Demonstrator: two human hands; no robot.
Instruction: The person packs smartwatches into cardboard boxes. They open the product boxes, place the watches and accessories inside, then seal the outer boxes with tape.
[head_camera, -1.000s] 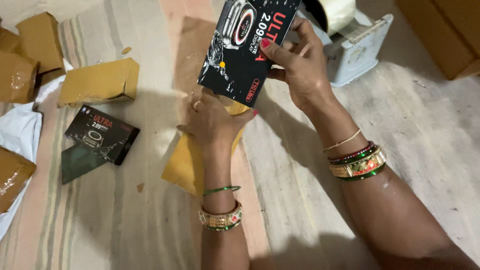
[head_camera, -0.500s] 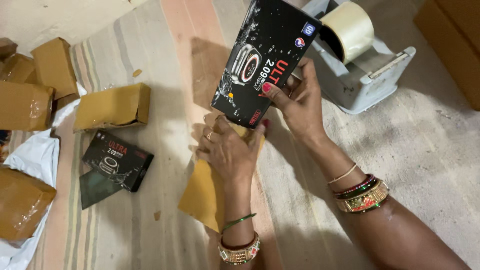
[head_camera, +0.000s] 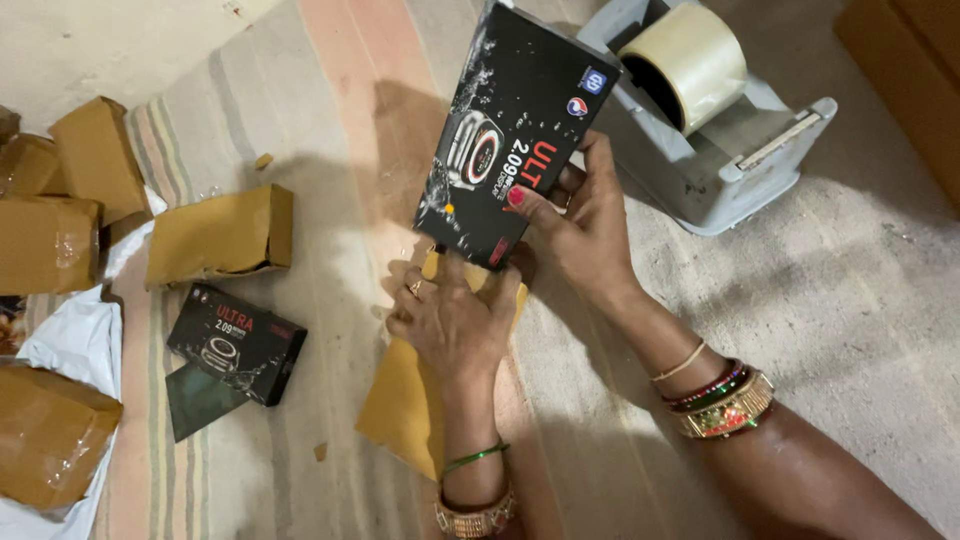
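Both hands are busy at the middle of my view: my right hand (head_camera: 575, 225) is closed around the lower end of a black watch box (head_camera: 515, 135), thumb across its printed face and fingers behind, holding it tilted with its bottom corner just at the mouth of a yellow-brown envelope (head_camera: 415, 405). My left hand (head_camera: 455, 320) lies flat on top of that envelope, fingers spread and curled at its upper edge, pressing it to the striped floor mat (head_camera: 330, 130); whether it has actually pinched the opening apart I cannot tell, since the palm hides it. Just beyond the right hand stands a grey tape dispenser (head_camera: 720, 170) with a clear roll. Off to the left lies a second black box (head_camera: 238, 342), then a wrapped brown parcel (head_camera: 220, 235) and more parcels (head_camera: 60, 200) near a white plastic bag (head_camera: 75, 340). My worry is that the box corner catches on the envelope lip and creases or tears the paper, because the mouth looks barely open.
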